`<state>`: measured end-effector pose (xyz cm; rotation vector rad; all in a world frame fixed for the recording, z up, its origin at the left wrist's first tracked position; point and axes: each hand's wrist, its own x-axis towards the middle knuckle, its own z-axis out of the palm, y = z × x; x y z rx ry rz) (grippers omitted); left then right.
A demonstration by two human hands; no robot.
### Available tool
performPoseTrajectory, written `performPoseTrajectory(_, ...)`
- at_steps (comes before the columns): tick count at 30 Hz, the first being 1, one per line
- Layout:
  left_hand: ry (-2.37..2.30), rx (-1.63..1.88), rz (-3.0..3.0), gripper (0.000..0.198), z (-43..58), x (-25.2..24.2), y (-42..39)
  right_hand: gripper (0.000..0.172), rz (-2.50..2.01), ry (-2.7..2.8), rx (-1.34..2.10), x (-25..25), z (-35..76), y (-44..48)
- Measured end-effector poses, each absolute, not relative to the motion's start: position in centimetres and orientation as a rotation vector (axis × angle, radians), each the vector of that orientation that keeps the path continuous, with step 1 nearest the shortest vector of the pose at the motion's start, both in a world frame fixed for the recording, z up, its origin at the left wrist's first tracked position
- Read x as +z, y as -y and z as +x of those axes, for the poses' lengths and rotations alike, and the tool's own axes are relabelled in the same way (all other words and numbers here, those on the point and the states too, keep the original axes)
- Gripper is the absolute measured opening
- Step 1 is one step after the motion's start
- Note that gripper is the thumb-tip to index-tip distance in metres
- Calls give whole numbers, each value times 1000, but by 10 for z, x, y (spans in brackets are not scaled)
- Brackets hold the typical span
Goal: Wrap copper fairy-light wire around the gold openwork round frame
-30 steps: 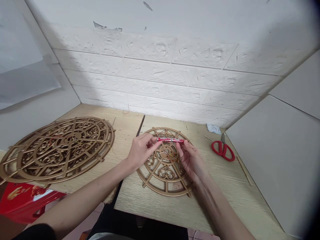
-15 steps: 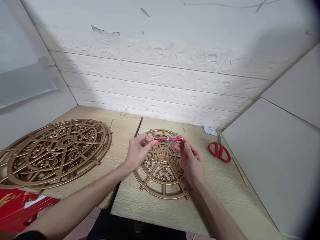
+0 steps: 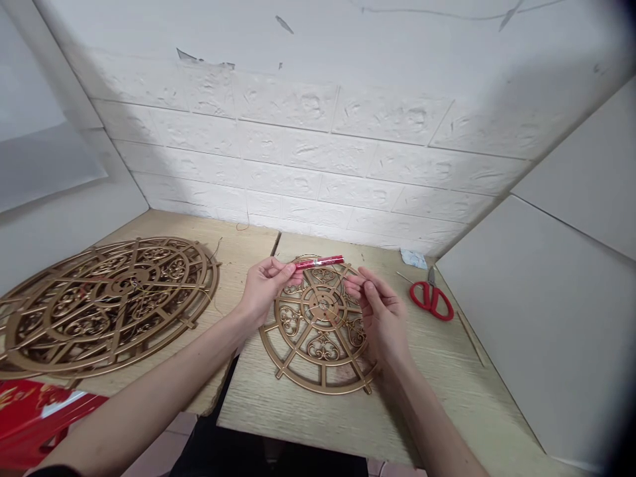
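A slim red pen-like tube (image 3: 319,262) with a silvery band is pinched at its left end by my left hand (image 3: 267,286). It is held tilted slightly up to the right, above a round gold openwork panel (image 3: 322,353) with scroll ornaments. My right hand (image 3: 381,308) hovers over the panel's right side, apart from the tube's right end. Its fingers are loosely curled, and I see nothing held in them. A thin dark strand crosses the panel's centre. The panel lies flat on the wooden table (image 3: 278,424).
Several similar gold panels (image 3: 114,285) lie stacked on the left tabletop, with thin wires among them. Red-handled scissors (image 3: 431,299) lie at right, near a crumpled pale wrapper (image 3: 413,258) and a thin strip (image 3: 471,338). A red stool (image 3: 44,421) shows at lower left. White brick-patterned wall (image 3: 308,146) stands behind.
My right hand has come off the tube's right end. My left hand has shifted left with the tube, whose right end is now tilted higher.
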<state>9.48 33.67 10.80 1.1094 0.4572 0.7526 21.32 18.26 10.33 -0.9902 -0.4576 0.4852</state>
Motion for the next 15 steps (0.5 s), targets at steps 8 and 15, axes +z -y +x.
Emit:
performPoseTrajectory(8,-433,720,1119,29,96,106,-335,22,-973,389,490,110,221,-178)
performPoseTrajectory(15,-458,708,1141,32,96,108,-331,22,-980,375,549,106,221,-181)
